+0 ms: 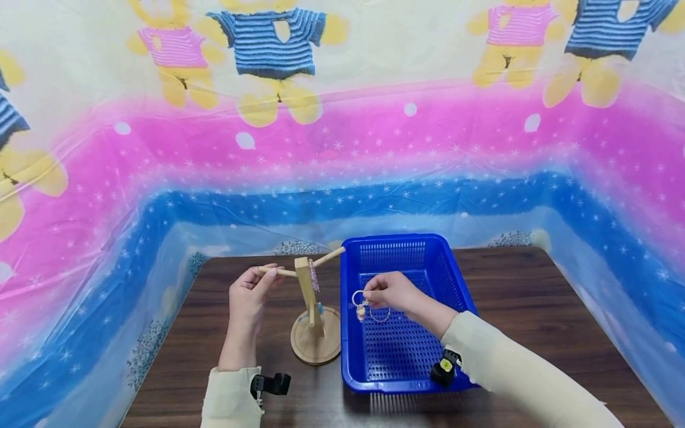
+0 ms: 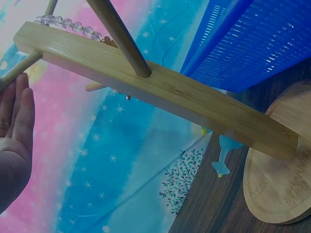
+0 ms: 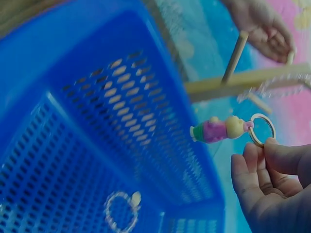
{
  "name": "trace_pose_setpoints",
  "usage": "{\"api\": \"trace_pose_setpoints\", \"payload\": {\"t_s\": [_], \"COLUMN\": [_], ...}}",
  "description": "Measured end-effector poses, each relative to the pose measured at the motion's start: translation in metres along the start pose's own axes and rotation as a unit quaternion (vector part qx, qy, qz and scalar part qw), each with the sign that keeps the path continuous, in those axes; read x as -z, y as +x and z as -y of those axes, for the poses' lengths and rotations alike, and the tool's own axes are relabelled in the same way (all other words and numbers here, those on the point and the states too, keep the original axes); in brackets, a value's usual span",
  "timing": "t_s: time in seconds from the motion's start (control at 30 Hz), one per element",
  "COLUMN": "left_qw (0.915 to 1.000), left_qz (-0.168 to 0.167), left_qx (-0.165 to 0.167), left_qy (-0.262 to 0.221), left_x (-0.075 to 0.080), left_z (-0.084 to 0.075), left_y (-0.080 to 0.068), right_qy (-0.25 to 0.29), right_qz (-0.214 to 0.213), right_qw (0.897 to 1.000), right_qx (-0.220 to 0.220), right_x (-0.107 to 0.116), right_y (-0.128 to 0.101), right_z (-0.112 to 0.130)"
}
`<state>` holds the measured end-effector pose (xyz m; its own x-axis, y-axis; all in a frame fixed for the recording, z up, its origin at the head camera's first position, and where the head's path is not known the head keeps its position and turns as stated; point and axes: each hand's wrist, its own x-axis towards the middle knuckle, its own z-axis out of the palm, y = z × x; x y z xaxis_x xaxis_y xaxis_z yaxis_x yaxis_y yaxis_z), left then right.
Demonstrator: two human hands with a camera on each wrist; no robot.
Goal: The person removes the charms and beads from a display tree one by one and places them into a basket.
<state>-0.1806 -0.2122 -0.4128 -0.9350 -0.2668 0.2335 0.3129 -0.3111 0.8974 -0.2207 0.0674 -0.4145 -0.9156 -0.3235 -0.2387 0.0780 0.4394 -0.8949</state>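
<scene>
A wooden stand (image 1: 306,285) with several pegs rises from a round base. My left hand (image 1: 249,297) pinches the end of its left peg (image 1: 286,273) between thumb and fingers. Over the blue basket (image 1: 345,345), my right hand (image 1: 393,292) pinches the metal ring of a keychain (image 3: 216,130). A small figure in pink, yellow and green dangles from that ring. Near the top of the stand hangs a beaded bracelet (image 2: 73,25). A light-blue charm (image 2: 226,150) hangs lower, partly hidden by the post. Another beaded bracelet (image 3: 121,212) lies inside the basket.
The basket stands right beside the stand's base (image 1: 316,351) on a dark wooden table (image 1: 535,333). Behind the table hangs a printed cloth (image 1: 332,148) in pink and blue. Each wrist wears a black camera (image 1: 273,384).
</scene>
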Motion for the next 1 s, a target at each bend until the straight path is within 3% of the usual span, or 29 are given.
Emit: {"api": "trace_pose_setpoints", "payload": {"t_s": [0.4, 1.0], "left_qw": [0.9999, 0.9997], "left_qz": [0.005, -0.001], "left_qx": [-0.009, 0.015], "left_qy": [-0.002, -0.019], "left_x": [0.0, 0.0], "left_z": [0.001, 0.0], "left_y": [0.0, 0.002], "right_qy": [0.002, -0.027], "right_qz": [0.003, -0.003], "right_qw": [0.999, 0.996], "right_qx": [-0.05, -0.08], "right_x": [0.014, 0.016], "right_y": [0.028, 0.05], "right_z": [-0.031, -0.073]}}
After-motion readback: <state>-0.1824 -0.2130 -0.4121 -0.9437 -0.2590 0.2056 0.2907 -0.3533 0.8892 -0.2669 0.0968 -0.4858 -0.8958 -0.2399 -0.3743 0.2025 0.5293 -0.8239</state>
